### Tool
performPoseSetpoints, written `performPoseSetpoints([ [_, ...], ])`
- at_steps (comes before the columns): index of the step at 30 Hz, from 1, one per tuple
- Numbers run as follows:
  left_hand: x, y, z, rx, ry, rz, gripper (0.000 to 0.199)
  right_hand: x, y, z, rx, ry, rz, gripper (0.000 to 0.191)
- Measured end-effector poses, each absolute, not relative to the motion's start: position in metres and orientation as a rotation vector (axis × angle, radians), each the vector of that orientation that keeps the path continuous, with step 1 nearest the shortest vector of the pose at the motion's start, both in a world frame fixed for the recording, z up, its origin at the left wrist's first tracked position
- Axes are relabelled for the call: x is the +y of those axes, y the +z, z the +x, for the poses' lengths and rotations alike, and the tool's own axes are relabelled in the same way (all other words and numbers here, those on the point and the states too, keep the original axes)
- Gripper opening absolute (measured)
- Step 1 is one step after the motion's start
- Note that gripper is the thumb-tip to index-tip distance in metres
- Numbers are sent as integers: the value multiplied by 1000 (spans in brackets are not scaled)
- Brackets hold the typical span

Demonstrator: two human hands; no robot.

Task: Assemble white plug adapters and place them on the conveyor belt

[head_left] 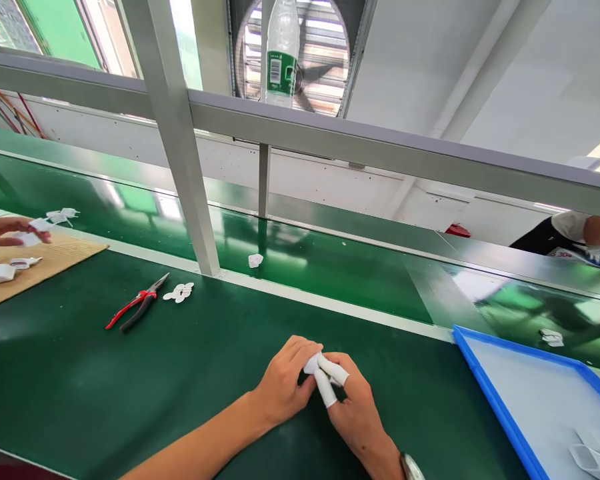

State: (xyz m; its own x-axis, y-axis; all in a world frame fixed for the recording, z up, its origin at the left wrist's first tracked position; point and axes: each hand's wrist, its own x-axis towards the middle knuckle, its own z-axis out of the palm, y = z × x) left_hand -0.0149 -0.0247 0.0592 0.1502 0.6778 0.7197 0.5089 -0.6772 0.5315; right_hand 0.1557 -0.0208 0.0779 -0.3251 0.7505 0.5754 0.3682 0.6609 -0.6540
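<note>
Over the green work surface (205, 393), my two hands meet around a small white plastic part (311, 364). My left hand (287, 377) grips it with thumb and fingers closed. From the other side, my right hand (353, 403) pinches at the same part; its thumb and a finger wear white finger cots. Most of the part is hidden by the fingers, so its full shape does not show. To the left lie pliers (141, 302) with one red and one black handle, beside a small cluster of flat white pieces (179, 292).
A blue-rimmed tray (495, 407) with clear plastic parts stands at right. Beyond a pale ledge runs a green conveyor belt (320, 267) carrying white pieces (255, 260). A grey metal frame (180, 147) rises ahead, bearing a bottle (282, 67). Another person's hand (15, 230) works over cardboard (75, 257) at left.
</note>
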Motion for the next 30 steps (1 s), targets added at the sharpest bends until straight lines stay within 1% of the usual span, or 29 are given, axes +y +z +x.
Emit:
performPoseSetpoints([
  [2,-25,59,-15,1204,1505,2270,54,-22,77,154,-1977,304,-853,22],
  [4,-25,59,-16,1206,1480,2272,57,-22,76,155,-1992,196,-850,26],
  [8,-24,55,-17,1209,1457,2211,45,-21,76,155,-2031,42,-814,26],
  [13,-26,49,-16,1134,1475,2231,44,-21,74,156,-2099,-89,-806,25],
  [17,-16,54,-18,1261,1249,2202,43,-13,75,166,-2063,-143,-777,22],
  [19,4,58,-24,1410,1128,2136,43,-8,73,171,-2022,-178,-796,26],
  [21,38,62,-34,1551,1085,2064,41,-5,67,175,-2015,-223,-821,26],
  [25,123,67,-61,1805,1069,1920,30,-3,44,176,-2121,-187,-853,15],
  [28,171,66,-77,1972,1029,1815,25,0,27,178,-2192,-120,-839,19],
  [30,188,66,-86,2041,1001,1757,26,3,21,179,-2213,-116,-842,21],
])
